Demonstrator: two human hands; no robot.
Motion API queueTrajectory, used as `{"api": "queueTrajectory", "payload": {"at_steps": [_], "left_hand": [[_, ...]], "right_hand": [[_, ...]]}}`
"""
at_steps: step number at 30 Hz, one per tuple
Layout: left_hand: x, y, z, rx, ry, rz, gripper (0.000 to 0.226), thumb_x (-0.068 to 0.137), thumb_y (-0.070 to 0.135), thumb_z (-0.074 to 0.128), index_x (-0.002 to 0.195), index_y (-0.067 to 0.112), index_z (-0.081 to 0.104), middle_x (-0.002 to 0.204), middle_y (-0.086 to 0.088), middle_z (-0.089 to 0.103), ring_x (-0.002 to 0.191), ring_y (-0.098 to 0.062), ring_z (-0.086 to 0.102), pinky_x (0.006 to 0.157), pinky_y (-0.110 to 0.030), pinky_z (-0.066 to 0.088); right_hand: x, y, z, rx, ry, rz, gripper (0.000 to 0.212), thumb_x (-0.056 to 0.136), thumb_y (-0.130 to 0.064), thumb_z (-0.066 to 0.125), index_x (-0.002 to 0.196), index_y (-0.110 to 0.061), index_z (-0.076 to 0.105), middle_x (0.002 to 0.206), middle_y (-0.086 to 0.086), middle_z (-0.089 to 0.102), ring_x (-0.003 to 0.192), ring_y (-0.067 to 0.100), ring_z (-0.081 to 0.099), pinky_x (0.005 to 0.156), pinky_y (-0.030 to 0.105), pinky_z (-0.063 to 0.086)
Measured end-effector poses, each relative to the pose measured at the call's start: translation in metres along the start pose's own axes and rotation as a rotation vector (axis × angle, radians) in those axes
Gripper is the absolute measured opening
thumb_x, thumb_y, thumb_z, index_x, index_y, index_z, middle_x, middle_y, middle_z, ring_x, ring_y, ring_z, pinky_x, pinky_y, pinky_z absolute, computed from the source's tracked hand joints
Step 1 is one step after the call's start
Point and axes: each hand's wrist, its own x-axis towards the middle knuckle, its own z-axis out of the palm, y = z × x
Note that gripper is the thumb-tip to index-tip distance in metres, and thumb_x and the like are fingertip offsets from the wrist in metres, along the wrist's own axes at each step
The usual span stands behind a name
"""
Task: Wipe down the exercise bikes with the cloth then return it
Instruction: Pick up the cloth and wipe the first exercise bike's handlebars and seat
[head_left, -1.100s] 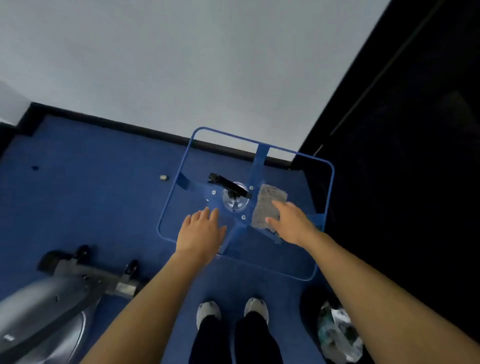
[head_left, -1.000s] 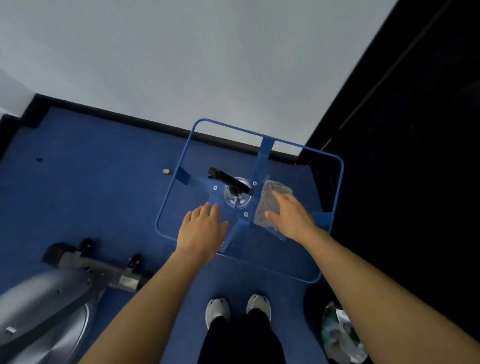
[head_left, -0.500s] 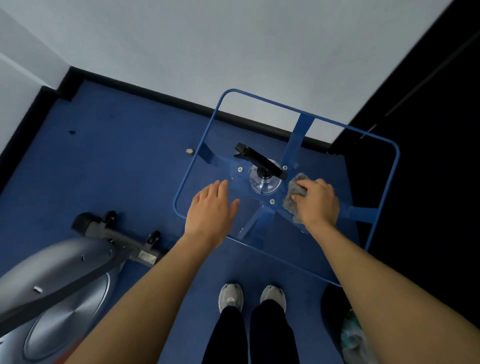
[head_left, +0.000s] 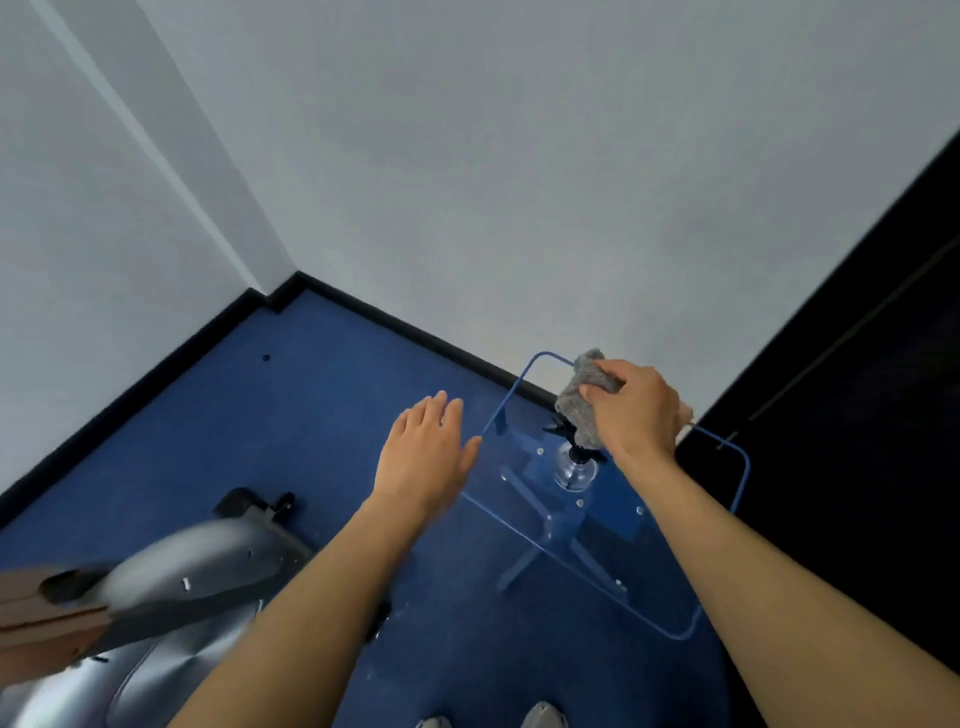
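Lifted off the tabletop since 0.5 s ago, the grey cloth (head_left: 579, 410) is now bunched in the right hand (head_left: 636, 410), whose fingers curl tightly around it above the far part of the clear, blue-rimmed table (head_left: 654, 566). The left hand (head_left: 423, 457) hovers flat, fingers straight and close together, holding nothing, over the blue carpet (head_left: 291, 415) just beside the table's left rim. 1 grey exercise bike (head_left: 171, 582), blurred, sits at lower left, and 2 shoes (head_left: 543, 719) show at the bottom edge.
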Motion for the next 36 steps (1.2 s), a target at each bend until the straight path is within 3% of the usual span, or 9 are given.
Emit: {"api": "queueTrajectory", "payload": {"at_steps": [2, 4, 9, 11, 14, 22, 28, 36], "left_hand": [[-0.019, -0.023, -0.038, 0.014, 0.06, -0.03, 0.057, 0.1, 0.044, 0.028, 0.147, 0.012, 0.017, 0.156, -0.008, 0.014, 0.143, -0.022, 0.012, 0.116, -0.033, 0.011], [-0.04, -0.045, -0.076, 0.014, 0.117, -0.05, 0.058, 0.1, 0.044, 0.029, 0.146, 0.012, 0.018, 0.156, -0.009, 0.013, 0.143, -0.023, 0.01, 0.116, -0.034, 0.01], [-0.079, -0.075, -0.148, -0.038, 0.273, -0.06, 0.056, 0.099, 0.044, 0.033, 0.145, 0.013, 0.023, 0.156, -0.009, 0.013, 0.143, -0.024, 0.01, 0.116, -0.035, 0.008], [-0.169, -0.157, -0.188, 0.023, 0.433, -0.1, 0.055, 0.099, 0.043, 0.034, 0.144, 0.014, 0.024, 0.156, -0.009, 0.012, 0.143, -0.025, 0.009, 0.116, -0.035, 0.008], [-0.183, -0.15, -0.196, -0.042, 0.497, 0.005, 0.054, 0.099, 0.041, 0.036, 0.144, 0.014, 0.025, 0.156, -0.008, 0.014, 0.143, -0.024, 0.01, 0.116, -0.035, 0.009], [-0.286, -0.268, -0.204, 0.016, 0.576, 0.024, 0.053, 0.098, 0.037, 0.04, 0.144, 0.015, 0.025, 0.153, -0.004, 0.023, 0.141, -0.02, 0.017, 0.114, -0.03, 0.011], [-0.28, -0.322, -0.212, -0.069, 0.587, 0.003, 0.054, 0.097, 0.037, 0.043, 0.144, 0.018, 0.025, 0.151, -0.001, 0.027, 0.138, -0.019, 0.023, 0.113, -0.031, 0.017], [-0.22, -0.355, -0.233, -0.126, 0.6, 0.081, 0.051, 0.097, 0.03, 0.048, 0.143, 0.02, 0.03, 0.15, 0.001, 0.032, 0.137, -0.018, 0.027, 0.11, -0.028, 0.017]], "right_hand": [[-0.011, -0.05, -0.008, 0.127, -0.047, -0.059, 0.025, 0.08, -0.026, 0.067, 0.105, -0.027, 0.067, 0.101, 0.006, 0.065, 0.094, 0.025, 0.06, 0.084, 0.035, 0.047], [-0.03, -0.097, -0.016, 0.216, -0.071, -0.159, 0.026, 0.08, -0.023, 0.068, 0.105, -0.026, 0.067, 0.102, 0.007, 0.064, 0.092, 0.025, 0.061, 0.08, 0.035, 0.052], [-0.063, -0.178, -0.03, 0.289, -0.058, -0.279, 0.024, 0.08, -0.019, 0.066, 0.103, -0.026, 0.067, 0.102, 0.006, 0.064, 0.092, 0.021, 0.06, 0.076, 0.029, 0.049], [-0.152, -0.263, -0.013, 0.351, -0.043, -0.434, 0.023, 0.081, -0.019, 0.066, 0.104, -0.025, 0.067, 0.103, 0.007, 0.063, 0.092, 0.021, 0.059, 0.073, 0.026, 0.045], [-0.161, -0.269, -0.018, 0.373, -0.001, -0.423, 0.024, 0.082, -0.018, 0.066, 0.106, -0.023, 0.067, 0.104, 0.007, 0.061, 0.094, 0.023, 0.058, 0.075, 0.028, 0.045], [-0.279, -0.33, 0.02, 0.437, -0.047, -0.474, 0.026, 0.082, -0.016, 0.066, 0.108, -0.02, 0.067, 0.106, 0.006, 0.061, 0.095, 0.017, 0.056, 0.077, 0.021, 0.038], [-0.29, -0.364, 0.036, 0.405, -0.03, -0.498, 0.025, 0.081, -0.017, 0.067, 0.106, -0.021, 0.067, 0.103, 0.006, 0.061, 0.09, 0.016, 0.057, 0.066, 0.01, 0.036], [-0.243, -0.399, 0.062, 0.398, 0.0, -0.489, 0.028, 0.082, -0.019, 0.068, 0.11, -0.021, 0.066, 0.106, 0.006, 0.062, 0.096, 0.019, 0.059, 0.083, 0.026, 0.047]]}}
